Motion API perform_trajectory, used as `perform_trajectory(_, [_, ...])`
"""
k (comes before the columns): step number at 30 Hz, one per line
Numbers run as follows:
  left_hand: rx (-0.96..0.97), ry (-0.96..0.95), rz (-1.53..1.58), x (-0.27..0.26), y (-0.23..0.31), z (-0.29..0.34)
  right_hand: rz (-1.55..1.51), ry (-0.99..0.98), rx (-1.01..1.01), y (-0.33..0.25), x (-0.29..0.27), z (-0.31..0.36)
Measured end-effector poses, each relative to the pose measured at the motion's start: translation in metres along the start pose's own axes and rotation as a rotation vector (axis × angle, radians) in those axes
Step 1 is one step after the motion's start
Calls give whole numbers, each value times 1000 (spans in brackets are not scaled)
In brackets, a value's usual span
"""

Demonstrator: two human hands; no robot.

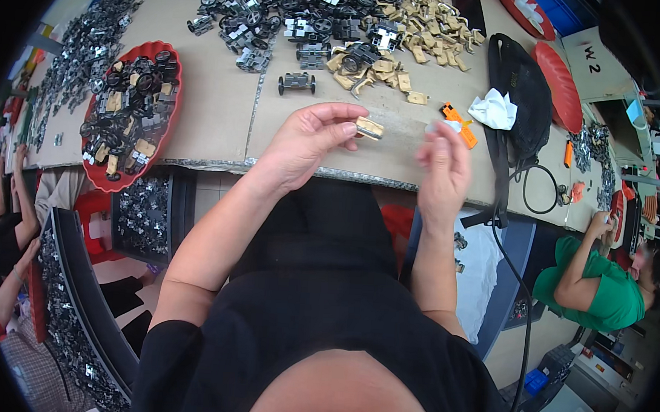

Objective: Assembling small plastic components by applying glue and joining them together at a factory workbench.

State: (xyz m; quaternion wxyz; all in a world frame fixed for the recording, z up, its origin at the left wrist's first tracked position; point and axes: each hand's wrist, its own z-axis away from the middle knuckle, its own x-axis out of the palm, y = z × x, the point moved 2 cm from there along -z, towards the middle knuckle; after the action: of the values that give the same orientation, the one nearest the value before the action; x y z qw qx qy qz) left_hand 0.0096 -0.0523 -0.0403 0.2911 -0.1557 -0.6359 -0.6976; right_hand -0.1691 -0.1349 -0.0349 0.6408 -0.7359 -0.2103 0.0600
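Between thumb and fingers, my left hand [311, 141] pinches a small tan plastic part [370, 128] with a dark strip along it, just above the table's near edge. My right hand [446, 168] is raised to the right of that part, apart from it. Its fingers are blurred, and whether they hold anything is unclear. Just beyond its fingertips lies an orange tool [460, 125] with something white beside it. A dark wheeled toy chassis [297, 83] stands alone beyond my left hand.
Heaps of dark wheeled chassis [318, 24] and tan parts [431, 31] cover the far table. A red tray [170, 121] of mixed parts stands left. At right lie a black bag [512, 74], white tissue [493, 109] and a hanging cable [518, 278]. A co-worker in green [593, 286] sits right.
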Motion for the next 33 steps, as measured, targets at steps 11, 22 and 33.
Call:
perform_trajectory(11, [169, -19, -322, 2, 6, 3, -737, -450, 588, 25, 43, 0])
perform_trajectory(22, [673, 259, -1303, -34, 51, 3, -894, -468, 634, 34, 39, -7])
perform_trajectory(33, [643, 235, -1469, -45, 39, 25, -848, -449, 648, 36, 45, -7])
